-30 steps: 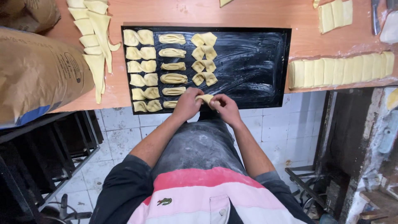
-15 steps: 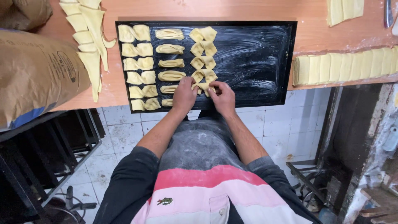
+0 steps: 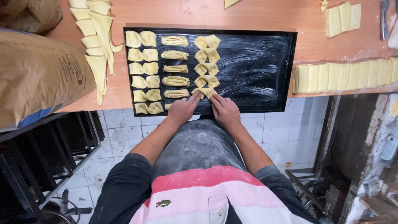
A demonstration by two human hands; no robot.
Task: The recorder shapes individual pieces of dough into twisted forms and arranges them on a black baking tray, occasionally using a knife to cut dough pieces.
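A black greased baking tray (image 3: 265,58) lies on the wooden table (image 3: 207,14), holding three columns of shaped pale dough pieces. My left hand (image 3: 182,110) and my right hand (image 3: 224,111) rest on the tray's near edge. Their fingertips press on the nearest bow-shaped dough piece (image 3: 204,91) at the bottom of the third column. That piece lies flat on the tray. The right half of the tray carries only streaks of grease.
A big brown paper sack (image 3: 37,74) sits at the left. Loose dough strips (image 3: 97,45) lie left of the tray; a row of cut dough rectangles (image 3: 344,76) lies right, more (image 3: 342,18) at the far right. A dark metal rack (image 3: 45,157) stands below left.
The hands carried a folded dough piece from the table edge onto the tray and set it down at the bottom of the third column, fingers now pressing it.
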